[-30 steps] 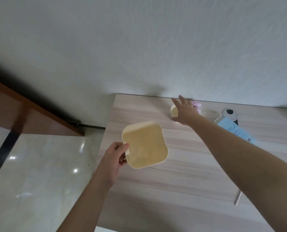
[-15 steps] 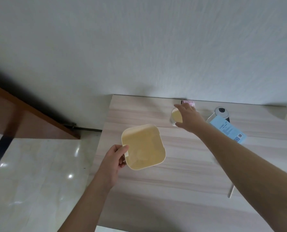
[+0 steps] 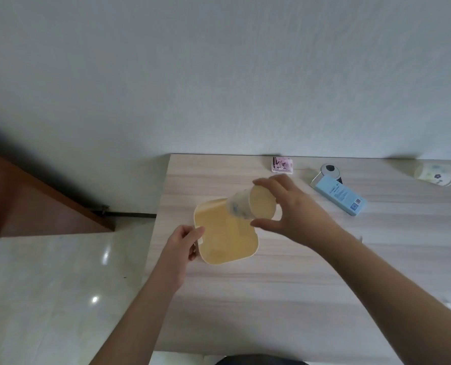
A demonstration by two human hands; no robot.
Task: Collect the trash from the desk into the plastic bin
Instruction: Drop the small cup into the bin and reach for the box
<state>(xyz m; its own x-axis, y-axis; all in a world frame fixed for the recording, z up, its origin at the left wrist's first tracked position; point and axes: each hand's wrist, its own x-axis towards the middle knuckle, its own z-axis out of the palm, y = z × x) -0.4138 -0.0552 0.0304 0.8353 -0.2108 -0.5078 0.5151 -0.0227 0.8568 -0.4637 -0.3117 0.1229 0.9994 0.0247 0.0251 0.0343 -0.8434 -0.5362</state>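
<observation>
Pale wood-grain desk (image 3: 245, 299) against a plain white wall, glossy tile floor off its left edge.

Left hand (image 3: 183, 242) pinching the near-left rim of the yellow plastic bin (image 3: 219, 238), thumb on the rim, fingers curled behind; bin held over the desk, mouth up toward the camera. Right hand (image 3: 287, 206) wrapped round a paper cup (image 3: 253, 204), thumb below, fingers over the top, cup tipped on its side with the base pointing at the bin's far-right corner and overlapping the rim.

Step in hand, as judged: dropping the first cup into the bin. Next move: push cup past the rim so it sits fully above the opening, then release. Risk: cup looks large against the bin mouth, could catch on the rim and fall to the desk.

Beyond the right hand, left to collect: small pink packet (image 3: 282, 164) at the wall edge, light blue box (image 3: 339, 197) just right of the grip, second paper cup (image 3: 435, 175) lying on its side far right. Round black-and-white object (image 3: 329, 171) touching the box's far end, identity unclear, maybe not trash.

Bin interior looks empty, but blurred. Thin white sliver behind the right forearm mostly hidden. Something crinkled at the right frame edge cut off. Dark shape at bottom edge, cannot tell what.
</observation>
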